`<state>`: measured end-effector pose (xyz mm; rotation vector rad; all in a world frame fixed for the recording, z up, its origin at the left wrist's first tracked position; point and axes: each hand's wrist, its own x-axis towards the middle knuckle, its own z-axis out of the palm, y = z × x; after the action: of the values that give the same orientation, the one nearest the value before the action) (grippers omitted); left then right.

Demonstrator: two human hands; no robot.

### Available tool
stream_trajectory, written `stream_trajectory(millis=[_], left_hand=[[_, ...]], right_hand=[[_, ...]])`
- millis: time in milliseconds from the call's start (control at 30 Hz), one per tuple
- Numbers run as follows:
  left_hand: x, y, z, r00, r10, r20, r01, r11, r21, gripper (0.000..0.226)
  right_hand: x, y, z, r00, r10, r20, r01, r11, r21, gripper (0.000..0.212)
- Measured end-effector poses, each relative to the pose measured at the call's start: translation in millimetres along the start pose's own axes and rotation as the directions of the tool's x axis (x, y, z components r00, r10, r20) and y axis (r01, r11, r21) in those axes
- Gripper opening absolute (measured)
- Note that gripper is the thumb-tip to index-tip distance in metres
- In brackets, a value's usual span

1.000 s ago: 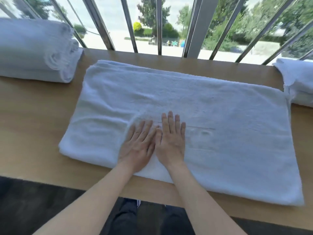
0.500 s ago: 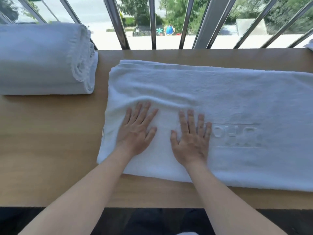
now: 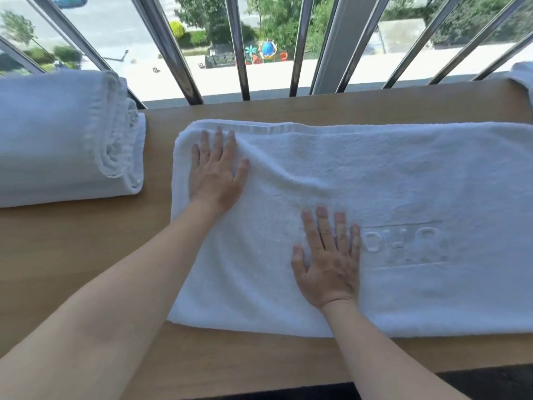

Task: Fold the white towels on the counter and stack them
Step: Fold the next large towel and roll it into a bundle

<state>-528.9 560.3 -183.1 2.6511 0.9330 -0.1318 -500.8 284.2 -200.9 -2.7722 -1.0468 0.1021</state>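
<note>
- The large white terry towel (image 3: 375, 180) lies flat as a long folded rectangle across the middle and right of the light wooden surface (image 3: 72, 255). Its right end runs out of view.
- A block of embossed lettering (image 3: 409, 243) shows in the towel's near half, just right of your right hand.
- Your left hand (image 3: 215, 177) lies palm down on the towel's far left corner. Its fingers (image 3: 219, 140) are straight and spread wide, the tips almost reaching the hemmed far edge, and they hold nothing.
- Your right hand (image 3: 328, 261) lies palm down nearer to you and further right, on the towel's near half. Its fingers (image 3: 323, 223) are straight and slightly fanned, flat on the cloth and gripping nothing.
- A soft crease in the cloth runs rightward from beside your left thumb.
- To the left sits a thick stack of folded white towels (image 3: 57, 134), its rounded folds facing right. A strip of bare wood separates it from the flat towel.
- At the far right edge, a corner of another white towel (image 3: 523, 76) shows on the surface.
- Beyond the far edge of the surface stand shiny metal railing bars (image 3: 236, 47), with trees and pale paved ground outside below them.
</note>
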Motion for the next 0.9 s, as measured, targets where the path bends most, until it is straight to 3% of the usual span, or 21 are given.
stream_trajectory(millis=[67,133,167,233,600,667,767,900], left_hand=[[-15.8,30.4,9.5,0.961,0.277,0.003,-0.277,0.961,0.009,0.067],[-33.3,54.5,23.4,0.838,0.543,0.057,-0.545,0.836,0.063,0.059],[-35.8,60.2,28.3,0.797,0.598,0.085,-0.604,0.792,0.089,0.056],[-23.9,61.2,29.0,0.79,0.603,0.111,-0.612,0.782,0.112,0.053],[45.0,65.2,9.7,0.932,0.341,0.126,-0.356,0.925,0.13,0.06],[25.8,73.8,14.8,0.92,0.376,0.114,-0.387,0.915,0.11,0.061],[-2.4,73.8,26.9,0.844,0.521,0.13,-0.535,0.833,0.138,0.057],[17.0,73.7,25.3,0.883,0.457,0.104,-0.467,0.875,0.125,0.055]], right_hand=[[0.5,0.1,0.7,1.0,-0.001,-0.009,0.001,1.0,-0.004,0.071],[1.2,0.3,1.7,1.0,-0.005,-0.029,0.005,1.0,0.001,0.07],[1.6,0.5,2.3,0.999,-0.007,-0.04,0.007,1.0,0.003,0.069],[2.5,0.5,3.3,0.999,-0.012,-0.05,0.012,1.0,0.002,0.069],[1.1,0.6,2.3,0.998,-0.018,-0.06,0.018,1.0,-0.004,0.069],[0.9,0.6,1.8,0.998,-0.02,-0.065,0.02,1.0,-0.003,0.069],[1.9,0.8,2.6,0.997,-0.017,-0.072,0.017,1.0,0.008,0.073],[3.2,0.1,1.2,0.998,-0.006,-0.065,0.007,1.0,0.012,0.073]])
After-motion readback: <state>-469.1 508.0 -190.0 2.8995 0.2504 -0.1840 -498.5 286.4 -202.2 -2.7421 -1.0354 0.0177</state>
